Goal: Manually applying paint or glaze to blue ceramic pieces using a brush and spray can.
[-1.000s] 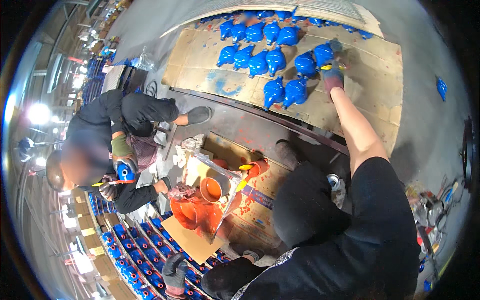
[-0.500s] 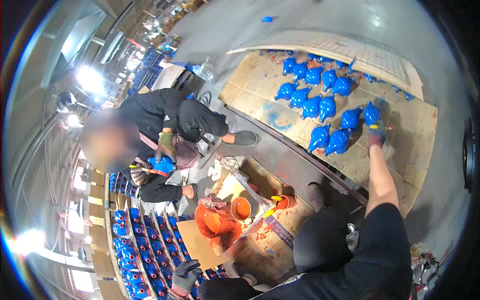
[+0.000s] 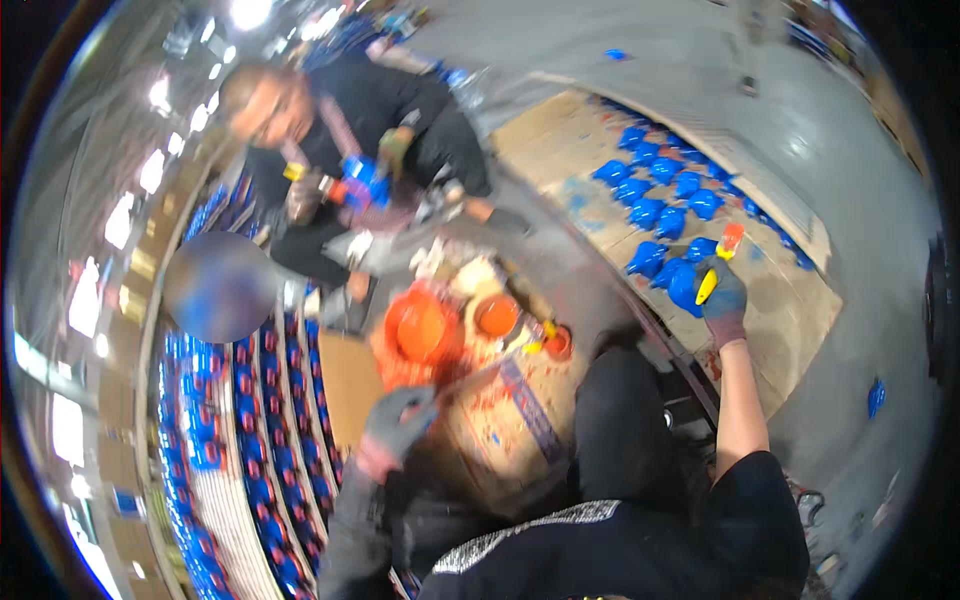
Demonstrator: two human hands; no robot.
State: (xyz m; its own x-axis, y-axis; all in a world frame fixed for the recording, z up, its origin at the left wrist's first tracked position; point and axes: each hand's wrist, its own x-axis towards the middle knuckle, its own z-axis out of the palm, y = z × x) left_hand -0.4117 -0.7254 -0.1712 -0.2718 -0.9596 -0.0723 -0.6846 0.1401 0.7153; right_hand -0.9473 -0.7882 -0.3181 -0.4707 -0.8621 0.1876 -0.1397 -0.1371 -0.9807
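Right grip (image 3: 722,300) closed around a blue piece (image 3: 686,287) with yellow tip; left grip (image 3: 398,420) seemingly clasps a thin stick (image 3: 470,377)

Blue moulded piece (image 3: 686,286): glossy, rounded, gripped in your gloved right hand (image 3: 722,298) at the near edge of the row of like blue pieces (image 3: 655,195) on the cardboard sheet (image 3: 790,300). Thin brush (image 3: 470,380): held in your gloved left hand (image 3: 400,420), slanting toward the orange paint tub (image 3: 422,328).
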